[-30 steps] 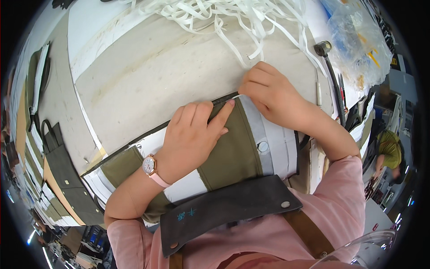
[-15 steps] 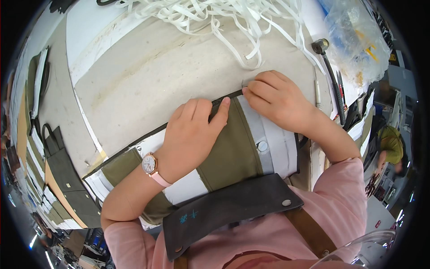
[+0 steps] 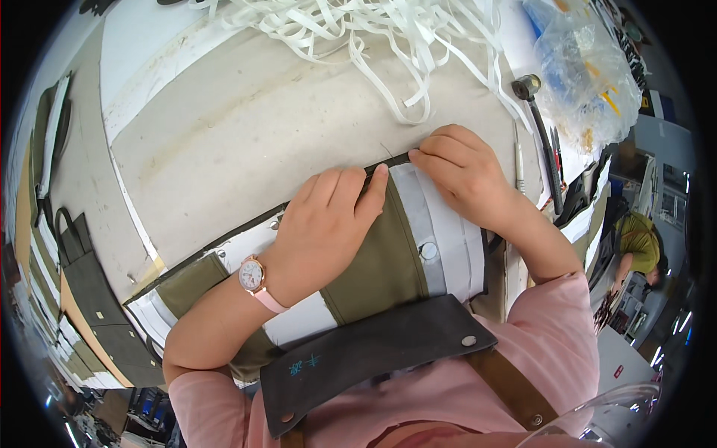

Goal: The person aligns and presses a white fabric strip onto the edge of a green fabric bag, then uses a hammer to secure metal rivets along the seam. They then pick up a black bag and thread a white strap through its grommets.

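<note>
A long sewn bag panel (image 3: 373,276) of olive-green, white and grey material lies before me, with a dark edge strip (image 3: 250,230) along its far side. My left hand (image 3: 325,224) lies over the panel, thumb and fingers closed on that edge. Just to its right, my right hand (image 3: 467,179) pinches the same edge with bent fingers. A thin loose thread stands up from the edge between the two hands. A round snap (image 3: 428,251) shows on the grey band. Whether the right fingers also hold thread is hidden.
White tape (image 3: 373,30) lies heaped at the far side. A black-handled hammer (image 3: 544,134) and a clear plastic bag (image 3: 590,82) lie at the right. Dark green bag pieces (image 3: 97,299) are stacked at the left. A person (image 3: 638,243) in olive is at the far right.
Both hands have shifted slightly right along the panel's edge. The loose thread now shows clear of the right fingers. The whole view has moved a little.
</note>
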The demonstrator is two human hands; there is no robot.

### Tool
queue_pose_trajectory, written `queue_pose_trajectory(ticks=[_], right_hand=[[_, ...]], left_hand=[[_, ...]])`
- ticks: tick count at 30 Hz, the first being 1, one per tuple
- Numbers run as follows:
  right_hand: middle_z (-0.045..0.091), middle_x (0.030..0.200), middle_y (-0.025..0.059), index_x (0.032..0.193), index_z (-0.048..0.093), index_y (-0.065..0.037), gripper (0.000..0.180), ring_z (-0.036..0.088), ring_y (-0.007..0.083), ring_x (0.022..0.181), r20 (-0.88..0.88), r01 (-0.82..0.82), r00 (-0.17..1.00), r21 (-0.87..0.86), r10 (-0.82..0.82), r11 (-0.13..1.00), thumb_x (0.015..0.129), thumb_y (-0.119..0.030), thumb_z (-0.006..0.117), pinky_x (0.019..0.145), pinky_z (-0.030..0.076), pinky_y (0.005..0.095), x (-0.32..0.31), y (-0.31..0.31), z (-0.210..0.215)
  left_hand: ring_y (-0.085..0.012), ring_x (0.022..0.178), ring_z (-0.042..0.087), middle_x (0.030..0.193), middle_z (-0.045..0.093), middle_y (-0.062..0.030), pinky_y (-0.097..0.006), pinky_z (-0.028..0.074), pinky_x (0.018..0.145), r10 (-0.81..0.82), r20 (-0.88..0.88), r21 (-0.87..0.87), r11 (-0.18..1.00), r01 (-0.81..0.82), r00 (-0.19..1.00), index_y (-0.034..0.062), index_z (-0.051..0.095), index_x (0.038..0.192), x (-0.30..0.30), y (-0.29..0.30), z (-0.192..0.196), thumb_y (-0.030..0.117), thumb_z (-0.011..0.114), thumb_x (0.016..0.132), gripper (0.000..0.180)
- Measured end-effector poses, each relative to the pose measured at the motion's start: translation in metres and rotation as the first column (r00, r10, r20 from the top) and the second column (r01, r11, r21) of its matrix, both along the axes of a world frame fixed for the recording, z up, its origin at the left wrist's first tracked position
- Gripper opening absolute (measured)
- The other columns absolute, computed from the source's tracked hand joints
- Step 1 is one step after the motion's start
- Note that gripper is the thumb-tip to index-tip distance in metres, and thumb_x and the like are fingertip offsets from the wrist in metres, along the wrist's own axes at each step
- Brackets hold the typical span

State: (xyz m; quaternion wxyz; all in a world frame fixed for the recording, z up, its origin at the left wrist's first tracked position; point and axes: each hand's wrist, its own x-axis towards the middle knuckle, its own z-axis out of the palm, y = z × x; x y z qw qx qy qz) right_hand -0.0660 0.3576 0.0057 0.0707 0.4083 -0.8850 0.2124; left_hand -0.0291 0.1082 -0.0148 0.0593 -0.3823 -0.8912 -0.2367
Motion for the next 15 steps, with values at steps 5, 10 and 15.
queue_pose_trajectory(ticks=[5, 10, 15], right_hand=[[0.064, 0.096, 0.0115, 0.100, 0.069, 0.002, 0.033, 0.063, 0.0305, 0.087, 0.051, -0.029, 0.998, 0.017, 0.028, 0.999, 0.068, 0.007, 0.072, 0.074, 0.053, 0.0400, 0.000, 0.004, 0.005], [0.063, 0.097, 0.0136, 0.104, 0.065, 0.001, 0.028, 0.062, 0.0328, 0.087, 0.055, 0.178, 0.983, -0.028, -0.176, 0.984, 0.078, 0.007, 0.073, 0.071, 0.052, 0.0408, 0.007, 0.006, 0.004], [0.062, 0.098, 0.0141, 0.103, 0.064, -0.001, 0.025, 0.061, 0.0333, 0.089, 0.139, 0.269, 0.956, -0.071, -0.257, 0.961, 0.080, 0.005, 0.070, 0.077, 0.051, 0.0412, 0.009, 0.007, 0.000]], left_hand=[[-0.0227, 0.086, 0.054, 0.095, 0.052, -0.0072, -0.035, 0.049, 0.074, 0.021, 0.011, -0.012, 1.000, -0.020, 1.000, 0.0078, 0.064, 0.134, -0.003, 0.007, 0.001, 0.014, 0.074, 0.084, 0.051], [-0.0200, 0.078, 0.050, 0.085, 0.043, -0.0050, -0.033, 0.047, 0.068, 0.007, 0.033, -0.060, 0.998, -0.005, 0.999, 0.0144, 0.064, 0.138, -0.010, 0.010, 0.006, 0.016, 0.074, 0.085, 0.054], [-0.0188, 0.075, 0.048, 0.083, 0.041, -0.0041, -0.031, 0.046, 0.066, -0.001, 0.063, -0.063, 0.998, 0.005, 0.998, 0.0193, 0.064, 0.139, -0.016, 0.012, 0.010, 0.019, 0.076, 0.083, 0.057]])
